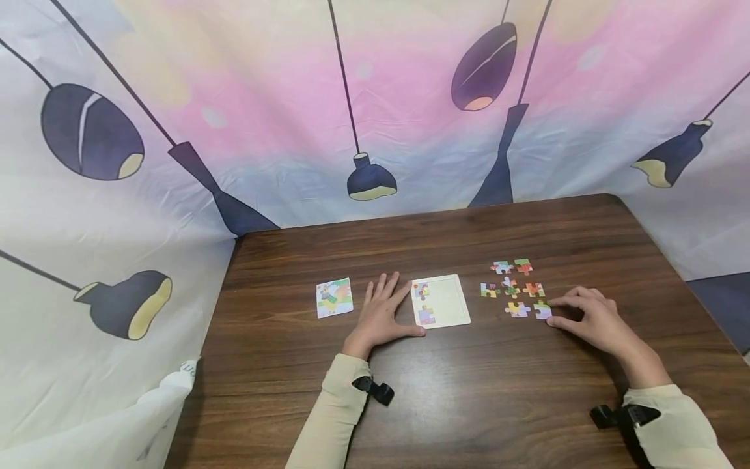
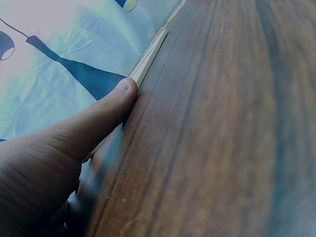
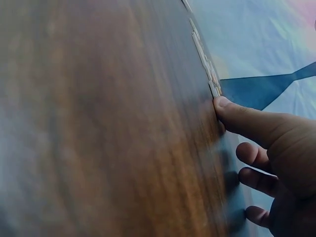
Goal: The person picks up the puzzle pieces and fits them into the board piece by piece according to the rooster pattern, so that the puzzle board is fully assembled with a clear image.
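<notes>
A square white puzzle board point(image 1: 450, 303) lies on the table with two puzzle pieces in its left part, one at the upper left and one at the lower left. My left hand point(image 1: 383, 314) rests with fingers spread at the board's left side; its thumb point(image 2: 116, 98) touches the board's near edge. Right of the board lie several loose jigsaw pieces point(image 1: 511, 288). With thumb and index finger, my right hand point(image 1: 592, 319) pinches the nearest right piece, a green and lilac puzzle piece point(image 1: 542, 311), which is still on the table.
A small square picture card point(image 1: 334, 298) lies left of my left hand. The brown wooden table point(image 1: 445, 404) meets a printed cloth point(image 1: 293, 130) along its back and left edges. Loose white fabric point(image 1: 170, 391) hangs by the left edge.
</notes>
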A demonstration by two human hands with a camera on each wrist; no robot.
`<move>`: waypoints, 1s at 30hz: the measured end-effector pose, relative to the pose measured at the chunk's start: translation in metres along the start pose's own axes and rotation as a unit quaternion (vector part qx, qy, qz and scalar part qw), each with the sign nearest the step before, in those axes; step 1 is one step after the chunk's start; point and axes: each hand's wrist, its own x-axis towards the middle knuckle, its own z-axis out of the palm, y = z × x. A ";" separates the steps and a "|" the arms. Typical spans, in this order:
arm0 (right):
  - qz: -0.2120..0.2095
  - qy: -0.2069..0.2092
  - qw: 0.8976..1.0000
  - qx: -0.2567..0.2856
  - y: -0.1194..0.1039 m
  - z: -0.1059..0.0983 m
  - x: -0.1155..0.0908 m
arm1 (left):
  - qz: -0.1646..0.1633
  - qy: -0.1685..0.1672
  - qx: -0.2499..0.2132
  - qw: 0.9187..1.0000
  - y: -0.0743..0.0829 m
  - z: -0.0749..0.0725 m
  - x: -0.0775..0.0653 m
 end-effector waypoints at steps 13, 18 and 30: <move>-0.048 0.064 0.997 -0.001 -0.008 0.009 0.005 | 0.002 0.000 0.000 1.000 0.000 0.001 0.000; -0.050 0.053 0.997 0.025 -0.020 0.017 0.017 | 0.001 -0.003 -0.001 1.000 -0.001 0.001 0.000; -0.089 0.008 0.994 0.063 -0.050 0.041 0.052 | -0.002 -0.002 0.004 1.000 -0.001 0.001 0.000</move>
